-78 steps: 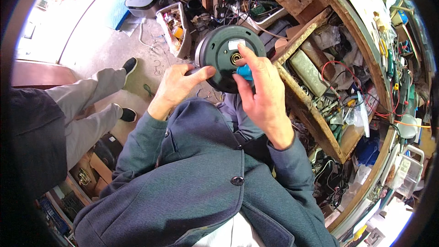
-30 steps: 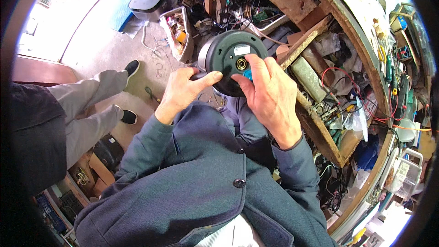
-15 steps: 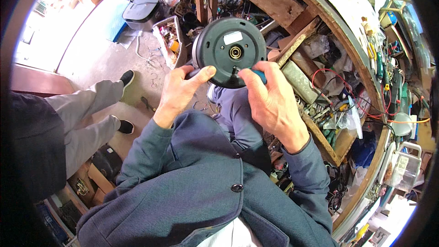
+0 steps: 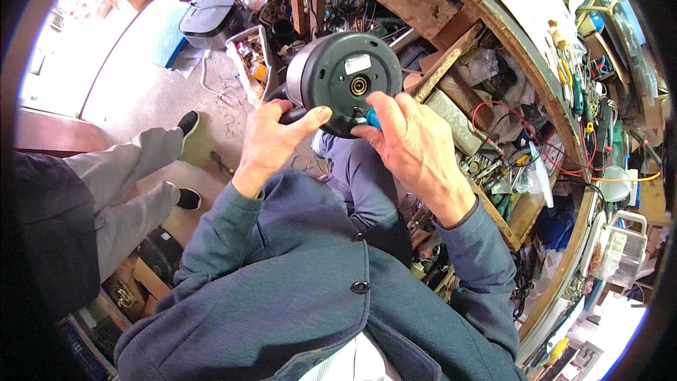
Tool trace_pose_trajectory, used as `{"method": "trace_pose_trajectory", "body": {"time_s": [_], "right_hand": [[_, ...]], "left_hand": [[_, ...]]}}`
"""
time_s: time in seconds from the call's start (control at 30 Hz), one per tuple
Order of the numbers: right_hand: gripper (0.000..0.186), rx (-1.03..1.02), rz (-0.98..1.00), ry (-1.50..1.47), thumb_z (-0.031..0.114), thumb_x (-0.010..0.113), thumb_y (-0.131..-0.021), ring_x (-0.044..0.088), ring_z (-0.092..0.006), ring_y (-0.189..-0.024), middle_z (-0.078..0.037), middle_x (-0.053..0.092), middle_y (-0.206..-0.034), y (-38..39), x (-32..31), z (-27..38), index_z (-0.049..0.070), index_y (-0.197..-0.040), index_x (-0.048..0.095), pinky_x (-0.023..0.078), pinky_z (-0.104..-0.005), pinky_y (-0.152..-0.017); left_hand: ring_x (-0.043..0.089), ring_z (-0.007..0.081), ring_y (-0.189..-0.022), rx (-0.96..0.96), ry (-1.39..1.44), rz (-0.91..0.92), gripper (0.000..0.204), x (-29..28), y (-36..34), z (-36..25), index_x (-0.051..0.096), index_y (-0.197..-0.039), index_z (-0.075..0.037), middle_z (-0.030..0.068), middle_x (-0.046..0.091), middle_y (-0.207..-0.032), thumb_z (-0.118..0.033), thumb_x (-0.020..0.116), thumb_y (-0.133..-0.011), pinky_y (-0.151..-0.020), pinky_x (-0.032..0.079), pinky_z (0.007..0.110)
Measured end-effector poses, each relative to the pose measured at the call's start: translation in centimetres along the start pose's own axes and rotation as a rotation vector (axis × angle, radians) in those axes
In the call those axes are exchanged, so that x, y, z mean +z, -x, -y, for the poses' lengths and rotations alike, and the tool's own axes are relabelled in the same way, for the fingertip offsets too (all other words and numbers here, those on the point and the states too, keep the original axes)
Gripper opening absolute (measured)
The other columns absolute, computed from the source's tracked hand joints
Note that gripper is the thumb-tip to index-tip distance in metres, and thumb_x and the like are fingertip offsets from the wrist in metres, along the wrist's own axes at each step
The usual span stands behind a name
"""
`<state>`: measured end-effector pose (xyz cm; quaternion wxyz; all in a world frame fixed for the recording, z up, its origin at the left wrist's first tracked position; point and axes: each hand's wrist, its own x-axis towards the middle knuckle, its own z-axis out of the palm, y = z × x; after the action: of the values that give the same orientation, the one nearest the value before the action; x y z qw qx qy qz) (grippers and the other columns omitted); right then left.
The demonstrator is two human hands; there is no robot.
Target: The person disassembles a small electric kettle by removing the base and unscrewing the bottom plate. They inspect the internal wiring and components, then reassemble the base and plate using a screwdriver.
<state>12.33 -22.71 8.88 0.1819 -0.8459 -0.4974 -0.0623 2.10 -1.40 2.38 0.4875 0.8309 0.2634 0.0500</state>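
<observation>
Glare washes out the top of the wooden surface [image 4: 518,37] curving along the right. At left, another person [image 4: 56,219] is cut off by the dark rim. Under the surface, an open wooden drawer [image 4: 451,60] holds clutter hard to sort by eye. A dark lidded bin [image 4: 210,17] stands far left. The round black appliance [image 4: 345,85] is held up, base showing, near the person's knees. The left hand's [image 4: 271,141] grip pinches its dark handle [image 4: 295,114], partly hiding it; the right hand's [image 4: 412,144] pinches a blue tool [image 4: 373,119], mostly covered by fingers.
</observation>
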Motion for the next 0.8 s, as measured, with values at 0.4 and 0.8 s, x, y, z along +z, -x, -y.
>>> {"method": "trace_pose_trajectory", "body": {"time_s": [0.4, 0.8], "right_hand": [[0.028, -0.095, -0.175, -0.074, 0.022, 0.075, -0.086, 0.061, -0.0328, -0.083, -0.013, 0.052, -0.089, -0.2, 0.8, -0.5, 0.007, -0.104, 0.059, 0.051, -0.0417, -0.067], [0.039, -0.034, -0.087, -0.046, 0.017, 0.074, -0.088, 0.062, -0.0338, -0.078, -0.017, 0.056, -0.098, 1.3, 1.7, -0.6, 0.007, -0.122, 0.058, 0.052, -0.0413, -0.061]], "left_hand": [[0.069, 0.0212, -0.066, 0.021, -0.024, -0.022, 0.067, 0.0, 0.1, -0.2, 0.075, -0.083, 0.004, 0.0137, 0.071, -0.070, -0.063, 0.080, -0.076, -0.066, 0.053, 0.037], [0.068, 0.0216, -0.065, 0.033, -0.007, -0.055, 0.069, 0.2, 0.2, 0.1, 0.074, -0.079, 0.004, 0.0146, 0.070, -0.068, -0.065, 0.080, -0.075, -0.065, 0.053, 0.038]]}}
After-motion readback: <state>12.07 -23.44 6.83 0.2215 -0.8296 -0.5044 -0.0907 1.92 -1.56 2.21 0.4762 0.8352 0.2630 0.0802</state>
